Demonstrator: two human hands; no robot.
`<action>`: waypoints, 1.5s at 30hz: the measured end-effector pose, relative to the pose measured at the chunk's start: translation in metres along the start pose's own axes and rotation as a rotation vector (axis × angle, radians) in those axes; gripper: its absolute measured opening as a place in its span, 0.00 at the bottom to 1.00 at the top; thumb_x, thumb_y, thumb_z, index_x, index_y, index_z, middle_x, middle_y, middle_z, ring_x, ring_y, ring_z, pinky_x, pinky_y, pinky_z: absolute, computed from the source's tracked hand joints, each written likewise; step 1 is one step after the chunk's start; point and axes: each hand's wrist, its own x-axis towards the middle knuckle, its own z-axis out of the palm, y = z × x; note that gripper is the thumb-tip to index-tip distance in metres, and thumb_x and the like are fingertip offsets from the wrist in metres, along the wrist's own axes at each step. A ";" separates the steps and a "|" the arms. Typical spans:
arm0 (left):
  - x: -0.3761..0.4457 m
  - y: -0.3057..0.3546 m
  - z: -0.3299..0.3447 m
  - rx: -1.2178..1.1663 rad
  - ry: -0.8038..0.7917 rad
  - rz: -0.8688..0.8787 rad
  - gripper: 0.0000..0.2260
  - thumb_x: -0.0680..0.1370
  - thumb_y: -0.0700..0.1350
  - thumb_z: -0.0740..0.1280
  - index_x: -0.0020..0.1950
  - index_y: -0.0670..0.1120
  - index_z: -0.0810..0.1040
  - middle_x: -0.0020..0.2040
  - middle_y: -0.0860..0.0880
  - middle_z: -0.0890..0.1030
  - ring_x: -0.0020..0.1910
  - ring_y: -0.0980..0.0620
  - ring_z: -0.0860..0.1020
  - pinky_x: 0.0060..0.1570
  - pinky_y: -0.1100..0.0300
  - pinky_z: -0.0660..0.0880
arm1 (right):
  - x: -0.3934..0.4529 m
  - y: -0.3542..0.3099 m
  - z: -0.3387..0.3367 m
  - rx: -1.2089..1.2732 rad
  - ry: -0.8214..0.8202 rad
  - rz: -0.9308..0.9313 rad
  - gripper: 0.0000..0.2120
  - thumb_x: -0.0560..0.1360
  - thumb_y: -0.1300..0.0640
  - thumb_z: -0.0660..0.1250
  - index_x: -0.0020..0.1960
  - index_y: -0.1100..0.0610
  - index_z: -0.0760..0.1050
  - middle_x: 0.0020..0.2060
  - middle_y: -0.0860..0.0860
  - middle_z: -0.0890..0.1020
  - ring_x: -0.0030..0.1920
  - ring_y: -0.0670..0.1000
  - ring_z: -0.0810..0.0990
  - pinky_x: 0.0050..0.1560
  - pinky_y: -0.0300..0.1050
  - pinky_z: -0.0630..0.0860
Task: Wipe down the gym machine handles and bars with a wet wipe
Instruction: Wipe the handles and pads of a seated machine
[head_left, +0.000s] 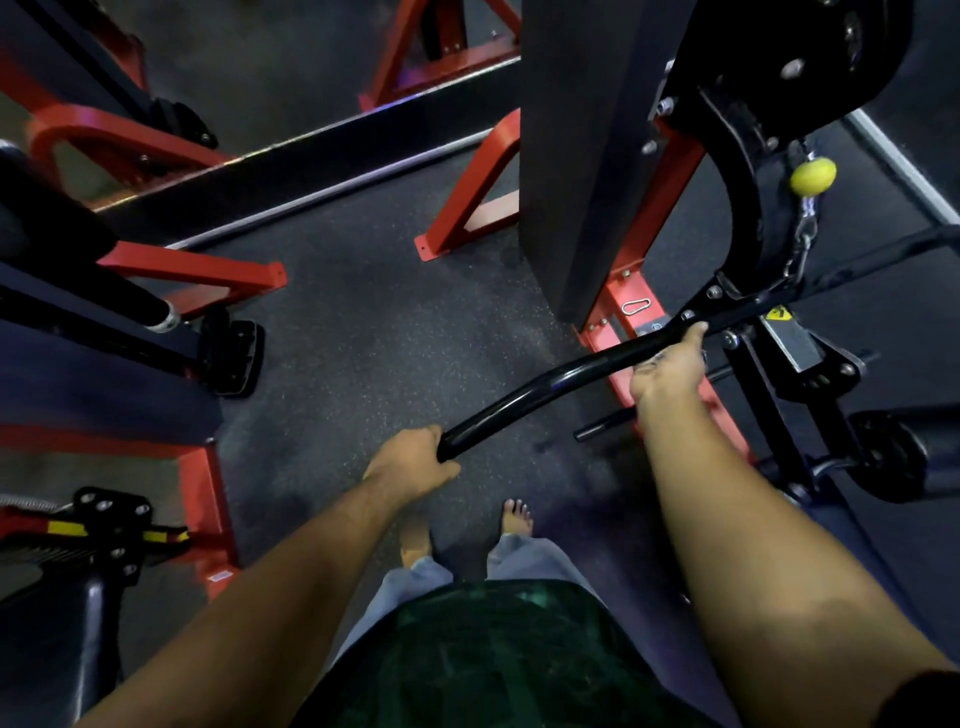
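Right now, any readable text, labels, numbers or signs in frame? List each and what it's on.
No text is readable.
Yellow warning sticker on the machine by the black bar: black symbol only, too blurred to read.
White label on the red frame foot, lower left: too small to read.
Blue-grey mark on the red base plate: illegible.

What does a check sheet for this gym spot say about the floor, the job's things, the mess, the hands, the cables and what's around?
Surface: dark speckled rubber floor, two bare feet on it.
Job's things: curved black metal pull bar; wet wipe hardly visible, a pale scrap under the right hand.
Clutter: silver carabiner clip on the red steel machine frame.
Hands: left hand grips the bar's end; right hand holds the bar near its middle.
Cables: chain below a yellow ball stopper.
Surroundings: more red and black machines, left and behind.
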 end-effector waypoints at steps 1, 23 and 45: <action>0.000 0.000 0.001 -0.004 0.002 -0.002 0.14 0.77 0.54 0.71 0.57 0.48 0.76 0.49 0.47 0.81 0.47 0.48 0.80 0.46 0.54 0.79 | -0.001 -0.003 0.002 0.036 -0.010 0.028 0.13 0.83 0.43 0.62 0.49 0.52 0.75 0.48 0.48 0.80 0.51 0.49 0.80 0.54 0.43 0.78; -0.001 -0.002 -0.010 0.007 -0.014 0.053 0.15 0.77 0.54 0.70 0.58 0.47 0.77 0.49 0.46 0.82 0.48 0.47 0.81 0.42 0.56 0.75 | -0.118 0.085 -0.004 -0.033 -0.140 0.290 0.05 0.84 0.56 0.63 0.49 0.55 0.73 0.40 0.54 0.79 0.36 0.49 0.77 0.41 0.42 0.75; 0.000 0.000 -0.005 0.059 -0.036 0.031 0.17 0.78 0.55 0.70 0.61 0.47 0.76 0.51 0.47 0.81 0.49 0.47 0.81 0.45 0.56 0.78 | 0.029 -0.036 -0.039 -1.274 -0.334 -0.731 0.18 0.80 0.60 0.58 0.65 0.59 0.80 0.68 0.60 0.78 0.73 0.59 0.71 0.74 0.44 0.64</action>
